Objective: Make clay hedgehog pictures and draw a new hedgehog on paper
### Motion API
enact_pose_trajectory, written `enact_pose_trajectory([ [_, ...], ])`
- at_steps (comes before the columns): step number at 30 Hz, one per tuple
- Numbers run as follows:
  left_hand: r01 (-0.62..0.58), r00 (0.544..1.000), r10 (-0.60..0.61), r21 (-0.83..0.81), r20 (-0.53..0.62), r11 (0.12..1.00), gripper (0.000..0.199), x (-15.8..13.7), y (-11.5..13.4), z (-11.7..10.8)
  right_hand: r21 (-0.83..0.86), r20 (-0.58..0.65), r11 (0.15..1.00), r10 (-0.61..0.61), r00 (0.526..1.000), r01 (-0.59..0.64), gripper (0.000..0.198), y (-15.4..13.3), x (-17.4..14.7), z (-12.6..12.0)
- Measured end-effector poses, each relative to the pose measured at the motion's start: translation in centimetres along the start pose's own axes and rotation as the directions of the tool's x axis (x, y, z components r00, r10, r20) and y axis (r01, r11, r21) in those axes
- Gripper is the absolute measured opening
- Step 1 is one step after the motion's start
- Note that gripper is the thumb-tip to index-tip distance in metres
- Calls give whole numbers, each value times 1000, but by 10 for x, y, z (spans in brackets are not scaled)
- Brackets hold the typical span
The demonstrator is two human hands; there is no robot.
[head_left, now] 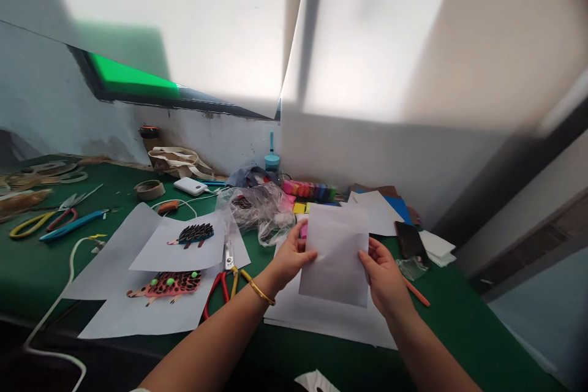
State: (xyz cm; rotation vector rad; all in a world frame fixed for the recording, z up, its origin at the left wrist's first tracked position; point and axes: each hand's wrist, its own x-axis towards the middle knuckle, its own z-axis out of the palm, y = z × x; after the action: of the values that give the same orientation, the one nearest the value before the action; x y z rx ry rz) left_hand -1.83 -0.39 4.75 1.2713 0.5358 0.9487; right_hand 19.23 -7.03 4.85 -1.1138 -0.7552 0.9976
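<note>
Between my two hands I hold a small blank sheet of white paper (pixel 337 263), raised a little above the table. My left hand (pixel 294 254) pinches its left edge, thumb in front and fingers behind. On the right edge my right hand (pixel 380 266) grips it the same way. Larger white sheets (pixel 294 309) lie in a stack beneath it. To the left are paper sheets bearing a black-spined hedgehog (pixel 196 234) and a pink hedgehog with green balls (pixel 168 285). Beside them rests a pair of scissors with red and yellow handles (pixel 228 275).
Pliers (pixel 73 225) and more scissors (pixel 50 219) lie at the left on the green table (pixel 117 187). Plastic bags (pixel 257 208), colourful clay packs (pixel 310 190) and a white power bank (pixel 190 186) sit at the back. A dark phone (pixel 408 239) and an orange stick (pixel 417 292) are at the right.
</note>
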Motion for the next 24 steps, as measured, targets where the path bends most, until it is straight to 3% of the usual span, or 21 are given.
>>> enact_pose_trajectory([
  [2, -84, 996, 90, 212, -19, 974, 86, -2, -2, -1, -38, -12, 998, -46, 999, 46, 78, 2, 2, -2],
  [5, -130, 985, 174, 599, -16, 790, 68, -7, 0, -1, -107, 7, 990, -95, 995, 95, 91, 7, 4, -8],
  [8, -113, 972, 234, 789, -40, 604, 49, -8, 4, -1, -223, 15, 968, -110, 994, 110, 77, 13, 6, -15],
  [11, -142, 957, 288, 844, -16, 517, 19, -6, 9, -2, -349, -4, 934, -90, 996, 83, 58, 16, 9, -20],
  [14, -204, 941, 338, 831, 20, 518, 7, -3, 15, -5, -416, 54, 907, -50, 997, 68, 52, 14, 10, -24],
  [18, -269, 943, 326, 741, 71, 616, 8, -2, 23, -10, -503, 154, 861, 4, 988, 75, 55, 10, 9, -25],
  [22, -135, 977, 214, 719, -20, 682, 15, 2, 19, -14, -562, 201, 799, -118, 972, 213, 41, 10, 11, -25],
  [24, -63, 978, 187, 716, -96, 695, 21, 4, 14, -14, -532, 184, 812, -169, 968, 242, 41, 12, 12, -23],
])
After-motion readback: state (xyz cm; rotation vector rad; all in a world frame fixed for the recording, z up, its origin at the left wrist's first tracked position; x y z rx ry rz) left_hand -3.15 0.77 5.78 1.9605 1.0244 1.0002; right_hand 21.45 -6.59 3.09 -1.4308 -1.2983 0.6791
